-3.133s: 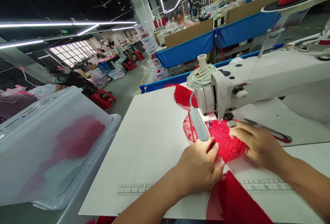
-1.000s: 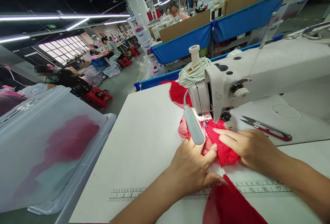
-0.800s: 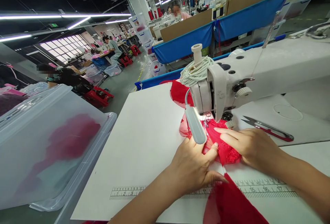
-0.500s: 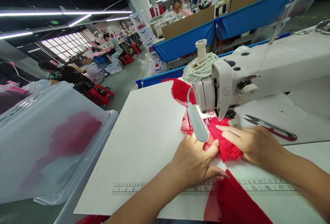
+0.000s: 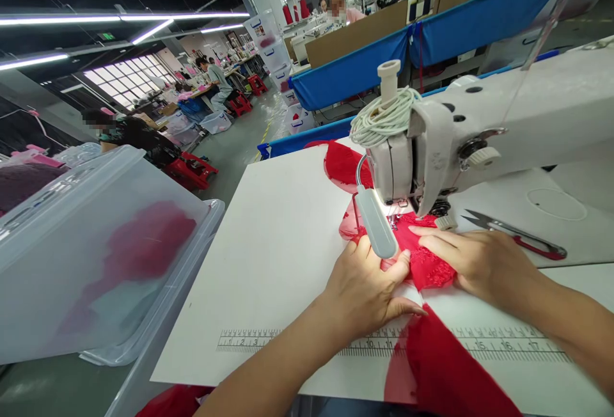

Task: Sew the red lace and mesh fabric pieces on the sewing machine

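A piece of red lace fabric (image 5: pixel 425 263) lies under the needle of a white sewing machine (image 5: pixel 484 132) on a white table (image 5: pixel 283 244). My left hand (image 5: pixel 369 292) rests flat on the fabric's left edge, thumb and fingers pressed together against it. My right hand (image 5: pixel 472 263) lies on the lace to the right, its fingers stretched toward the presser foot. More red fabric (image 5: pixel 446 372) hangs off the table's front edge. A grey lamp head (image 5: pixel 377 222) hangs just over my left hand.
Thread snips (image 5: pixel 520 241) with a red handle lie right of the needle. A clear plastic bin (image 5: pixel 91 257) with red fabric stands at the left. A printed ruler (image 5: pixel 393 343) runs along the table front. Other people work at benches behind.
Both hands have stayed on the red lace, shifting slightly with it toward the needle. The camera view has drifted a little to the left and down.
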`<state>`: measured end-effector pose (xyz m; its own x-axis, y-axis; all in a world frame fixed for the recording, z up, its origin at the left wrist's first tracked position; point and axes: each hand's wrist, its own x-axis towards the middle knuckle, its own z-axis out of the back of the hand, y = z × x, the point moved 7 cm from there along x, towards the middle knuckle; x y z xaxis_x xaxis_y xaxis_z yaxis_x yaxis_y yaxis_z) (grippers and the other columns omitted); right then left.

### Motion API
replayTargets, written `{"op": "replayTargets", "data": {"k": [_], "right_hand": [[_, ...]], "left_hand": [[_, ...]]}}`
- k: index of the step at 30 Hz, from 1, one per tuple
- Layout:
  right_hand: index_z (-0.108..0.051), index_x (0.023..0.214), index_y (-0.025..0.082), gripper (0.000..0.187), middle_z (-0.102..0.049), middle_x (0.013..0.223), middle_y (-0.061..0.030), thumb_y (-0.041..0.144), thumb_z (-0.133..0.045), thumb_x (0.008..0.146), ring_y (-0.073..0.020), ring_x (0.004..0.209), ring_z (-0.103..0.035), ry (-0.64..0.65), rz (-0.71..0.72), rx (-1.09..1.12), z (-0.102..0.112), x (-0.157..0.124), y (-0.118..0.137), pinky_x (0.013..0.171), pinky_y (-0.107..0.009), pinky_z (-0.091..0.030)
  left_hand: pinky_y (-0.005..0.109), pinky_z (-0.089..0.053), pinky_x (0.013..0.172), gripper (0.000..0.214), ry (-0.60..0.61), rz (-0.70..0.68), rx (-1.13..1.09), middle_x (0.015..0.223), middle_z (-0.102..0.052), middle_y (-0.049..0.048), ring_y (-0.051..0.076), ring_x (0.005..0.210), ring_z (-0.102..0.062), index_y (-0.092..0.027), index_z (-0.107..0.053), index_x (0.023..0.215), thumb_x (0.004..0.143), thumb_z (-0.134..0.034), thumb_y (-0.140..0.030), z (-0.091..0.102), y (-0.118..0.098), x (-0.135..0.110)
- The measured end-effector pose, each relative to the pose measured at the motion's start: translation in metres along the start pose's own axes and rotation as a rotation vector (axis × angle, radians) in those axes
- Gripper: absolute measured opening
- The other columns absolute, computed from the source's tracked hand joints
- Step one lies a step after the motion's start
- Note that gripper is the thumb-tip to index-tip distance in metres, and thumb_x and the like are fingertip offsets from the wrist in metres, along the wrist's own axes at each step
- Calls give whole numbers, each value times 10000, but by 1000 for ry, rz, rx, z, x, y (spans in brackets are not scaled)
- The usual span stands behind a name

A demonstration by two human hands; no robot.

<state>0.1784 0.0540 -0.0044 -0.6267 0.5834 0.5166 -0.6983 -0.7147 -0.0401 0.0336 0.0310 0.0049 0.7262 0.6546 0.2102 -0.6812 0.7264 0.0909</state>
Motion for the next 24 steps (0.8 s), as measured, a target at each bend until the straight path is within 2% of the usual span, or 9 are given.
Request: {"op": "replayTargets", "data": {"k": [4, 7, 13, 17, 21, 24], "right_hand": [[-685, 966, 181, 479, -786, 979, -61, -18, -424, 618, -157, 557, -620, -4, 27, -8, 1, 0, 2, 424, -297, -257], [-686, 986, 188, 490, -783, 977, -57, -30, -419, 638, -161, 583, -624, -16, -20, -6, -2, -3, 0, 449, -300, -270], [-690, 1015, 218, 519, -772, 1007, -46, -30, -420, 648, -180, 642, -640, -11, -113, 8, -16, -12, -7, 493, -302, -317], [-681, 1088, 241, 458, -762, 1011, -47, 42, -477, 730, -182, 647, -632, 21, -138, 57, -19, -13, -9, 521, -290, -341], [-657, 1156, 229, 478, -754, 1047, -55, 77, -500, 731, -173, 592, -584, -20, -106, 18, -10, -9, -4, 521, -306, -310], [-655, 1038, 207, 433, -747, 1031, -39, -14, -455, 724, -135, 540, -515, -62, -10, 5, 0, -4, 7, 527, -306, -272]], "left_hand": [[358, -443, 689, 921, 19, 4, 10, 1185, -640, 208, 270, 849, -595, -194, -619, 1306, 894, -66, -804, 0, 0, 0], [366, -448, 716, 905, 41, 3, 8, 1213, -630, 208, 274, 888, -599, -200, -607, 1326, 897, -92, -808, -2, 0, 0], [391, -447, 775, 915, 50, 9, 16, 1128, -661, 192, 294, 947, -604, -192, -605, 1330, 896, -90, -810, -4, 3, 0], [408, -443, 795, 916, 47, 19, 31, 1119, -667, 188, 304, 963, -605, -180, -603, 1331, 891, -121, -822, -5, 3, 0], [406, -444, 785, 977, 19, 15, 22, 1140, -676, 184, 289, 916, -606, -129, -624, 1284, 873, -104, -846, -3, 0, 1], [407, -444, 780, 1008, 20, -4, 15, 1152, -678, 185, 275, 894, -609, -87, -625, 1271, 880, -81, -840, -3, -3, 1]]}}
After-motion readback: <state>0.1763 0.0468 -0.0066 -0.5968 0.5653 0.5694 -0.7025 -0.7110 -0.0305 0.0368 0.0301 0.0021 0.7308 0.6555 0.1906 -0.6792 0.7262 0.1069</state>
